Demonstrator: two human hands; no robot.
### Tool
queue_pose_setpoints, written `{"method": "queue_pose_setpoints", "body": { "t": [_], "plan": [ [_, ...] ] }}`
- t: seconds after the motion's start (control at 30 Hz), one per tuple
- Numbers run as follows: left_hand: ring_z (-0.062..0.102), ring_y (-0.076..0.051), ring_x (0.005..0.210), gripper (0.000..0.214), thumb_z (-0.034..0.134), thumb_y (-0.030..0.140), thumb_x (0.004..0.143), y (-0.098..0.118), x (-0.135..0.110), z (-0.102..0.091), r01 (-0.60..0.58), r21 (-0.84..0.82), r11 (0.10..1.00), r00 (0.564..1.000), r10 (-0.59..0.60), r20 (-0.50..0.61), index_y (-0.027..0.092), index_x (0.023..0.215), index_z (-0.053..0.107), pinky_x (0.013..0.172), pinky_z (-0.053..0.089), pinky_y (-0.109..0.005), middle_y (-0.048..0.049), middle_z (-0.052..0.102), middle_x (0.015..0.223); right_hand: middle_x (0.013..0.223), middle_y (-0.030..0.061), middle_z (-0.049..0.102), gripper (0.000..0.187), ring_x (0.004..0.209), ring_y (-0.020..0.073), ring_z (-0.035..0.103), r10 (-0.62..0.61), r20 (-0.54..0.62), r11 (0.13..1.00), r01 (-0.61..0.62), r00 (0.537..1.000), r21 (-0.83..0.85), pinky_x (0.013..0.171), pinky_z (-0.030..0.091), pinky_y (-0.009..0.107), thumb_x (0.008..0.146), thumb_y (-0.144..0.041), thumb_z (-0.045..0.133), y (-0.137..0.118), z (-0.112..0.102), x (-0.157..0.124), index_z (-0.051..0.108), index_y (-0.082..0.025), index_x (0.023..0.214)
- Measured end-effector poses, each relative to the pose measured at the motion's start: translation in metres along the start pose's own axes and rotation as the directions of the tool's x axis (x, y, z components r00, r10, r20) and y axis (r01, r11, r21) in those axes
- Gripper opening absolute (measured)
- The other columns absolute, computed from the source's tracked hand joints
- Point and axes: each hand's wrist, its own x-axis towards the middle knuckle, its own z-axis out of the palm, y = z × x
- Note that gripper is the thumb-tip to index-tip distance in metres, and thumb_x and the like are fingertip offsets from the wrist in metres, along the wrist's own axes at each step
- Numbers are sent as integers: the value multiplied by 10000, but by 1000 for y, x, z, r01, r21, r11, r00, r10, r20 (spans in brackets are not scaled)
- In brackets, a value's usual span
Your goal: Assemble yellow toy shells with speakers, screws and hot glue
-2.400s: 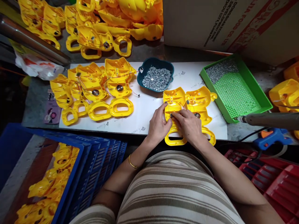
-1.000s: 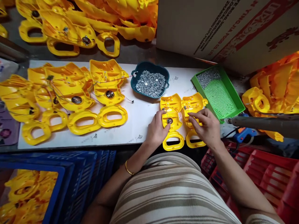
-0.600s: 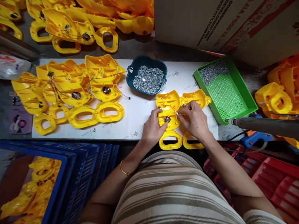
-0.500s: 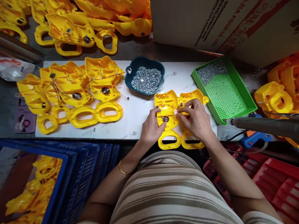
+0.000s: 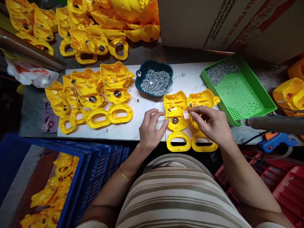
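Two yellow plastic toy shell halves lie hollow side up in front of me. The left shell [image 5: 175, 103] has thin wires across its middle and a round speaker [image 5: 175, 120] set below them. Beside its left edge, my left hand [image 5: 150, 131] is open, thumb and curved fingers apart. My right hand [image 5: 212, 125] hovers over the right shell [image 5: 201, 98], partly covering it. Its thumb and forefinger are closed together near the gap between the shells; anything between them is too small to make out. Yellow handle rings [image 5: 178, 147] lie at the shells' near ends.
A dark green tub [image 5: 137, 85] of small screws stands behind the shells; a green perforated tray [image 5: 260, 109] with more screws is at right. Several wired yellow shells [image 5: 114, 74] lie left. A cardboard box [image 5: 190, 28], a metal bar [image 5: 275, 123] and a blue glue gun [image 5: 273, 144] are nearby.
My left hand has come away from the left shell to its left, fingers spreading. My right hand has drawn back rightward from the wires. The view has shifted slightly left.
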Motion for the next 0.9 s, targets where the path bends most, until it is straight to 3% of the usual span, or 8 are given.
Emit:
{"method": "queue_pose_setpoints", "body": {
  "t": [0.07,0.17,0.27,0.37,0.47,0.6,0.77,0.9],
  "plan": [
    [576,-212,1077,275,598,312,903,5,8,-4,-133,14,991,991,133,-31,197,1151,624,909,484,-316,-105,592,1223,818,38,745,245,581,124,608,-11,12,997,10,1000,78,567,454,257,877,-374,579,1,2,1,718,-180,933],
    [480,-252,1224,412,589,298,907,15,27,-3,-290,-1,957,952,289,105,216,1309,544,1031,377,-398,-90,569,1356,847,44,735,226,681,143,638,-49,42,987,42,998,154,614,475,264,877,-367,594,1,3,0,717,-186,932],
    [517,-253,1165,288,576,263,918,19,45,3,-317,-8,948,925,311,219,257,1201,630,1009,319,-442,-32,695,1185,845,45,701,204,747,152,630,-99,32,979,92,995,181,668,481,280,885,-344,591,1,2,-3,722,-193,928],
    [579,-232,1025,127,603,242,905,18,56,9,-303,-43,952,922,305,238,254,967,714,955,321,-430,-5,748,950,814,35,663,194,756,150,618,-68,-1,986,67,998,154,673,476,285,891,-319,586,4,-1,-5,730,-209,959],
    [585,-222,979,131,684,262,847,15,58,12,-311,-81,947,918,322,231,243,974,713,898,361,-384,-12,738,945,795,26,665,188,752,149,623,-34,-25,990,37,999,135,675,476,284,894,-301,582,7,-2,-6,734,-219,966],
    [582,-232,972,342,695,351,841,11,52,17,-434,32,900,895,427,129,243,1163,658,949,322,-424,-33,730,961,873,50,719,202,763,150,651,-2,-43,982,10,999,187,679,494,276,881,-316,588,9,5,-3,735,-191,940],
    [609,-212,983,175,659,287,884,6,46,19,-557,-1,830,829,556,-67,290,1051,714,1004,320,-457,7,750,938,838,57,741,246,675,145,659,115,15,956,-114,993,272,631,506,265,863,-356,594,10,13,-1,736,-168,936],
    [629,-187,979,126,661,253,879,-1,46,12,-382,-306,872,924,352,-148,240,977,739,892,475,-358,-26,751,993,751,44,718,282,568,122,610,178,27,936,-178,984,305,529,467,240,847,-400,613,13,10,-4,733,-164,943]
  ]
}}
